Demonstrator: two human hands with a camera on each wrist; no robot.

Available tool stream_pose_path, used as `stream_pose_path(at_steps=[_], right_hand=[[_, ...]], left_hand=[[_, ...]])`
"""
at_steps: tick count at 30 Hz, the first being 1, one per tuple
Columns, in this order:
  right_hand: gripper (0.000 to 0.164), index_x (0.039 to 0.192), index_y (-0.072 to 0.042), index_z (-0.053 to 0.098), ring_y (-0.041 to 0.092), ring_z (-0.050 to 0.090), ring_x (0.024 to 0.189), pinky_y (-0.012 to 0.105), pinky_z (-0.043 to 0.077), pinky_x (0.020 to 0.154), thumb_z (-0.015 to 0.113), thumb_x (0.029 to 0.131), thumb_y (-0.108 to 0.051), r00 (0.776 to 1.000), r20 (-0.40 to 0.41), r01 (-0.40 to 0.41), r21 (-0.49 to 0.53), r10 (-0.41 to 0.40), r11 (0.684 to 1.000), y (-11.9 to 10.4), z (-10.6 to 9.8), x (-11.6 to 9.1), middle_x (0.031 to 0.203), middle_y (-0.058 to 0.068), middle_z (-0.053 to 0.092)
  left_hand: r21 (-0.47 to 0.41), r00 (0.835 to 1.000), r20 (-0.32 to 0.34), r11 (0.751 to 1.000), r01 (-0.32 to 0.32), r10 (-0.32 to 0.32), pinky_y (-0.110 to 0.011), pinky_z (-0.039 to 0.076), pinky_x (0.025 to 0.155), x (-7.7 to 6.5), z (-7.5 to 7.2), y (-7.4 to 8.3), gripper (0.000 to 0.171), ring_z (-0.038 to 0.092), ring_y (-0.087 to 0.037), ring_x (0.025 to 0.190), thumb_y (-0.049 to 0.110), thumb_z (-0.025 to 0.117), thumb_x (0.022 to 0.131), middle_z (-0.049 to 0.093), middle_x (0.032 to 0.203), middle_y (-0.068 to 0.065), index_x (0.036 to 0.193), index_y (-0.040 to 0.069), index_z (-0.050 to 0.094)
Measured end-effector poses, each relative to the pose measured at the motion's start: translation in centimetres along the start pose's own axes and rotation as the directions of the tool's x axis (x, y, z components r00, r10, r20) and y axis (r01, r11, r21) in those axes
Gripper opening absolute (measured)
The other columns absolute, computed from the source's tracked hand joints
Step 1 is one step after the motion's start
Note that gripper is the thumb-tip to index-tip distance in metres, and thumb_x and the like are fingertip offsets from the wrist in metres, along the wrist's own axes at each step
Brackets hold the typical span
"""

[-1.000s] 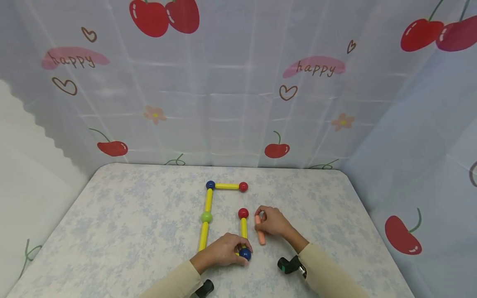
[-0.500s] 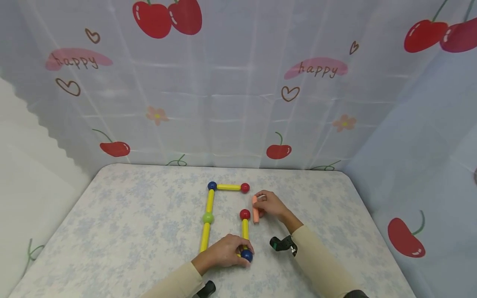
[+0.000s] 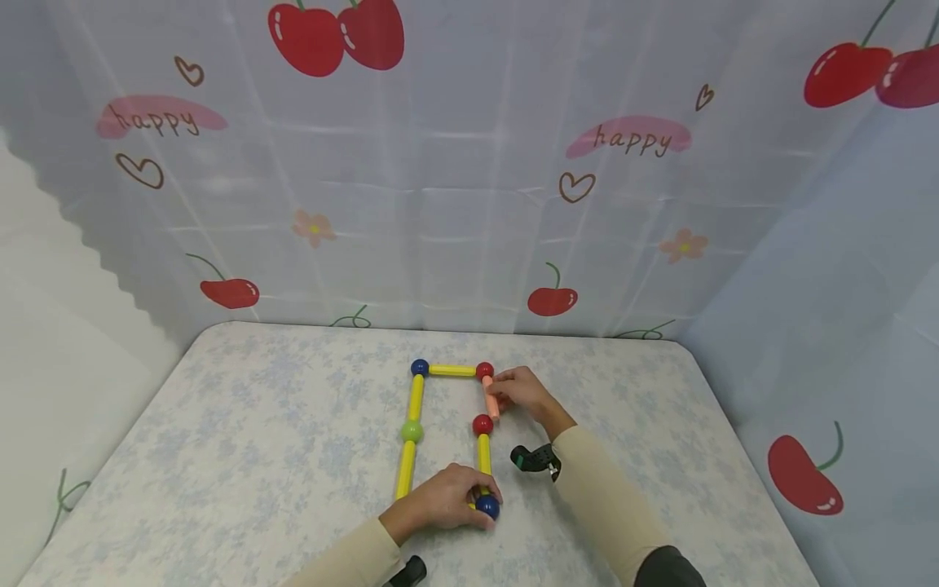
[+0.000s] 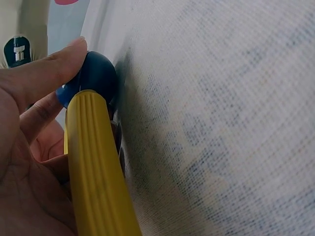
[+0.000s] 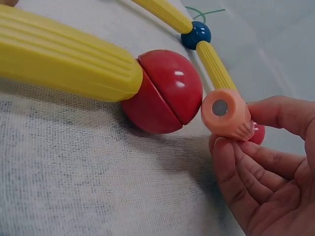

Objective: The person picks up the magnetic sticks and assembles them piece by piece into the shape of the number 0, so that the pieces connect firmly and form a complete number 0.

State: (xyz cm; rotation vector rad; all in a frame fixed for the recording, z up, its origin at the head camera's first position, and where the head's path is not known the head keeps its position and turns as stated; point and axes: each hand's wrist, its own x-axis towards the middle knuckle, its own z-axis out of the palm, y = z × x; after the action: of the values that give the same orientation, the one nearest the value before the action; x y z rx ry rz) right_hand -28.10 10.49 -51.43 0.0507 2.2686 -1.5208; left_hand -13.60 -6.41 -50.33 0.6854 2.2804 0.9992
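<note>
My right hand [image 3: 519, 390] pinches an orange magnetic rod [image 5: 227, 114] whose round metal end faces the right wrist camera. In the head view the rod's far end is at the upper red ball [image 3: 485, 371], and its near end lies beside the lower red ball [image 3: 482, 424]. With thumb and fingers my left hand [image 3: 449, 495] holds the near blue ball [image 3: 487, 507]. A yellow rod [image 3: 484, 453] runs from that ball up to the lower red ball. Another yellow rod [image 4: 96, 162] meets the blue ball in the left wrist view, partly hidden by the hand in the head view.
On the left, yellow rods [image 3: 407, 470] join at a green ball [image 3: 412, 430] and run to the far blue ball [image 3: 420, 368]. A top yellow rod [image 3: 451, 371] links it to the upper red ball. Cherry-printed curtains [image 3: 469, 244] stand behind the patterned table [image 3: 279, 432].
My right hand has carried the orange rod away from me and leftward, from beside the lower red ball up to the upper one. The left hand keeps its hold on the blue ball.
</note>
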Motion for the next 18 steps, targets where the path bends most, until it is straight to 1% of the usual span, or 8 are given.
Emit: stream_pose_path(at_steps=[5, 8, 12, 18], right_hand=[[0.035, 0.115, 0.004, 0.063, 0.017, 0.063, 0.07, 0.03, 0.056, 0.068, 0.068, 0.089, -0.018, 0.998, -0.027, -0.059, 0.033, 0.06, 0.998, -0.3, 0.4, 0.4, 0.093, 0.012, 0.067], [0.035, 0.116, 0.004, 0.063, 0.017, 0.064, 0.072, 0.03, 0.056, 0.071, 0.067, 0.09, -0.018, 0.997, -0.035, -0.066, 0.052, 0.068, 0.996, -0.4, 0.6, 0.6, 0.095, 0.012, 0.067], [0.033, 0.116, 0.004, 0.063, 0.018, 0.064, 0.073, 0.031, 0.056, 0.071, 0.067, 0.09, -0.016, 0.997, -0.037, -0.068, 0.079, 0.071, 0.995, -0.4, 0.7, 1.0, 0.097, 0.013, 0.067], [0.036, 0.12, 0.005, 0.06, 0.019, 0.065, 0.076, 0.031, 0.056, 0.071, 0.067, 0.091, -0.014, 0.996, -0.039, -0.078, 0.086, 0.081, 0.993, -0.4, 1.0, 1.3, 0.102, 0.015, 0.065]], left_hand=[[0.013, 1.0, -0.012, 1.0, -0.028, 0.029, -0.018, 0.042, 0.068, 0.0, -0.1, 0.0, 0.019, 0.049, 0.0, 0.073, 0.023, 0.077, 0.083, 0.056, 0.081, 0.015, 0.1, 0.02, 0.069], [0.015, 0.999, -0.014, 0.999, -0.038, 0.038, -0.017, 0.042, 0.068, 0.0, -0.1, 0.0, 0.02, 0.049, 0.0, 0.073, 0.023, 0.077, 0.082, 0.056, 0.081, 0.015, 0.1, 0.019, 0.069], [0.002, 0.999, -0.011, 0.999, -0.042, 0.042, -0.017, 0.042, 0.069, 0.0, -0.1, 0.0, 0.02, 0.049, 0.0, 0.073, 0.023, 0.077, 0.083, 0.056, 0.081, 0.015, 0.1, 0.019, 0.069], [-0.01, 0.999, -0.01, 0.999, -0.041, 0.041, -0.017, 0.042, 0.069, 0.0, -0.1, -0.1, 0.02, 0.049, 0.0, 0.074, 0.022, 0.077, 0.083, 0.056, 0.081, 0.015, 0.1, 0.019, 0.069]])
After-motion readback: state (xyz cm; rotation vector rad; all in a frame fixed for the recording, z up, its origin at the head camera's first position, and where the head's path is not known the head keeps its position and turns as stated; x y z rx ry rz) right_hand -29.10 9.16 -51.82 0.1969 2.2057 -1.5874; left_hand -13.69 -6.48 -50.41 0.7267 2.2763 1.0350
